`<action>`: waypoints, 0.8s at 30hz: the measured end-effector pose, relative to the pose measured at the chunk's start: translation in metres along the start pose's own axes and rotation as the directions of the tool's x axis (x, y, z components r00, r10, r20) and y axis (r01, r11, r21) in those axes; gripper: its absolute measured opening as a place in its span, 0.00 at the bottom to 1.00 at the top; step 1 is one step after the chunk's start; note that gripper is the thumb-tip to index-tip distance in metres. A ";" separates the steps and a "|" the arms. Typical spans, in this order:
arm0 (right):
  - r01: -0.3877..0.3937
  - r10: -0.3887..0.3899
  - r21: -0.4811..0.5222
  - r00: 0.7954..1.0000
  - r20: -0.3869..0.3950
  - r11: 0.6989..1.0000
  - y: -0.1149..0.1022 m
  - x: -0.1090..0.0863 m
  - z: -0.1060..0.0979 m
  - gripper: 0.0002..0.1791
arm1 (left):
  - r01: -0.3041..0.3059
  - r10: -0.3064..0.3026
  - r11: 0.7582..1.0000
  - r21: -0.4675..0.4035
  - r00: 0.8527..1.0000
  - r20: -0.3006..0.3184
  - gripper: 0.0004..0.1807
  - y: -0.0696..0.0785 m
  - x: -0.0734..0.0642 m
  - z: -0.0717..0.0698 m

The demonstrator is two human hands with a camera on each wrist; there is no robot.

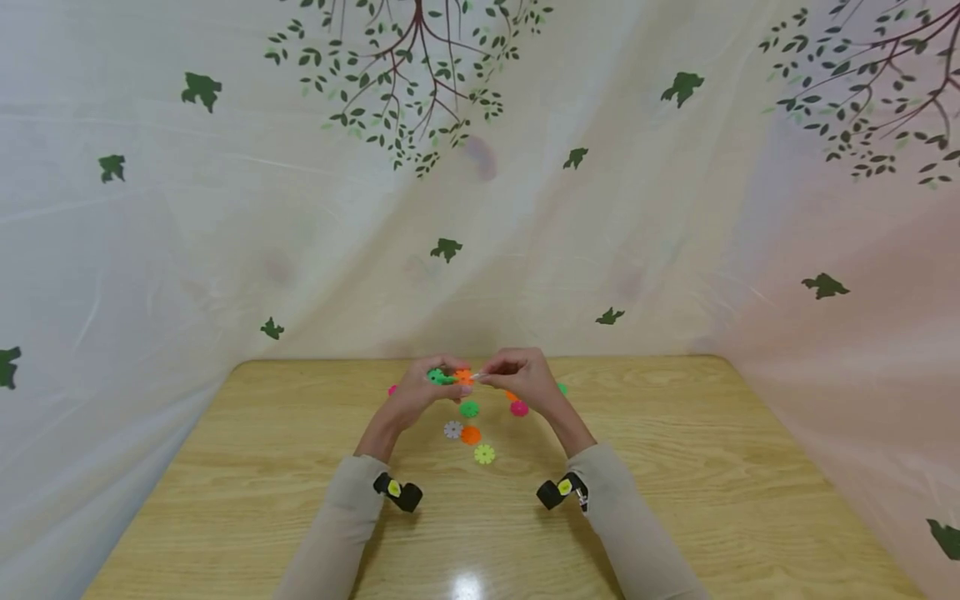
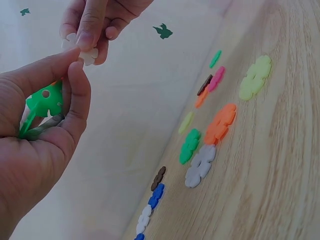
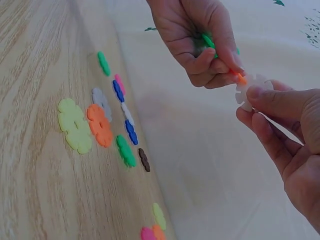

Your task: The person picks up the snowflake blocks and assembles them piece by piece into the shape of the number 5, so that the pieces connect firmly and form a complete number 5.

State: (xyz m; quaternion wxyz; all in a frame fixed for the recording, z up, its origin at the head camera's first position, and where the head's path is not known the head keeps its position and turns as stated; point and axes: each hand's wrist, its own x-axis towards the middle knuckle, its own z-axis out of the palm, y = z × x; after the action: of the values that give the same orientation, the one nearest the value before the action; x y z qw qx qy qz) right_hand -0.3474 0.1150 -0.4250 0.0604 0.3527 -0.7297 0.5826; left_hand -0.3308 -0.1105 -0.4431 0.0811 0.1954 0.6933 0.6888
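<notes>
My left hand (image 1: 412, 396) holds green snowflake discs (image 2: 45, 102), notched plastic pieces, in its curled fingers. An orange snowflake disc (image 1: 462, 377) joins them and is pinched near the fingertips. Between thumb and fingers, my right hand (image 1: 527, 379) pinches a white snowflake disc (image 3: 259, 81). In the right wrist view the white disc meets the edge of the orange one; how deep the notches sit in each other cannot be told. Both hands are raised over the far part of the table, fingertips nearly touching. Fingers hide much of the held pieces.
Loose discs lie on the wooden table (image 1: 247, 483) below the hands: a yellow one (image 1: 484, 454), an orange one (image 1: 471, 435), a grey one (image 1: 453, 429), a green one (image 1: 469, 409) and a pink one (image 1: 519, 408). Several more line the back edge, before a printed curtain (image 1: 337, 275).
</notes>
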 end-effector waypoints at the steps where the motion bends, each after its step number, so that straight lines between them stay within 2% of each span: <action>1: 0.004 -0.004 -0.006 1.000 -0.003 1.000 0.000 0.000 0.001 0.02 | -0.002 0.002 1.000 -0.003 1.000 -0.002 0.21 0.000 0.000 0.000; 12: 0.013 -0.013 0.017 1.000 -0.002 1.000 -0.001 0.001 0.003 0.02 | -0.013 0.013 1.000 -0.006 1.000 0.012 0.18 0.003 -0.002 0.000; 18: -0.034 0.034 0.003 0.999 -0.002 0.999 0.005 -0.001 0.001 0.03 | 0.008 -0.005 0.998 0.070 0.999 -0.041 0.19 0.007 -0.002 0.002; 24: -0.090 0.090 -0.034 0.996 0.003 0.995 0.008 0.000 0.000 0.04 | 0.002 0.006 0.992 0.126 0.998 -0.061 0.22 0.008 -0.002 0.002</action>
State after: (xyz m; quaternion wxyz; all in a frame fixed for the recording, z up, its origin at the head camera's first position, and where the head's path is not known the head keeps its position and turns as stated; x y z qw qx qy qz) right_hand -0.3524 0.1155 -0.4312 0.0384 0.3195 -0.7547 0.5718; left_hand -0.3275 -0.1094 -0.4360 0.0466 0.1794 0.7376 0.6493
